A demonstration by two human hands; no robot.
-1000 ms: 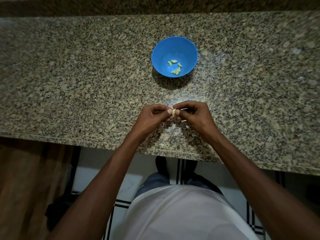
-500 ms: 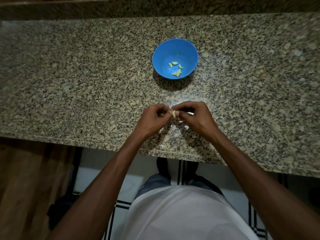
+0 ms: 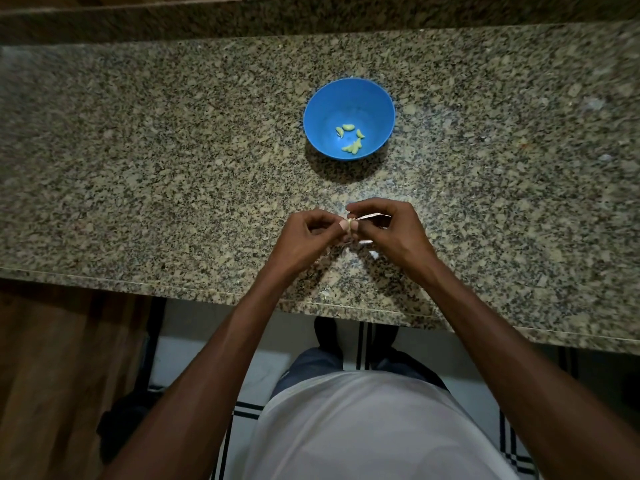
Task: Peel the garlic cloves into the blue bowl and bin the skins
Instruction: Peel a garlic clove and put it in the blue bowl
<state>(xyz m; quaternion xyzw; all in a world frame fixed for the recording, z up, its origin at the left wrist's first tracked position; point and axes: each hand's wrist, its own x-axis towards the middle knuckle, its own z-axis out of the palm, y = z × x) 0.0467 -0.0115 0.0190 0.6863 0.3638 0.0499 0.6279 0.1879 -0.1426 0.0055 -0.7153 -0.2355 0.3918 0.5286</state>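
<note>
A blue bowl (image 3: 349,98) stands on the granite counter (image 3: 173,168) and holds several peeled pale cloves (image 3: 350,138). Nearer to me, both hands meet over the counter. My left hand (image 3: 304,239) pinches a small garlic clove (image 3: 352,224) at its fingertips. My right hand (image 3: 394,233) pinches a pale strip of skin (image 3: 372,216) that runs off the clove to the right. Loose skin scraps (image 3: 367,244) lie on the counter under the hands. No bin is in view.
The counter's front edge (image 3: 207,292) runs just below my wrists, with tiled floor and my legs beneath. A raised granite ledge (image 3: 311,15) runs along the back. Wood panelling (image 3: 52,375) is at lower left.
A strip of skin now stretches from the clove toward my right hand. The hands stay together in the same spot; the view has tilted slightly.
</note>
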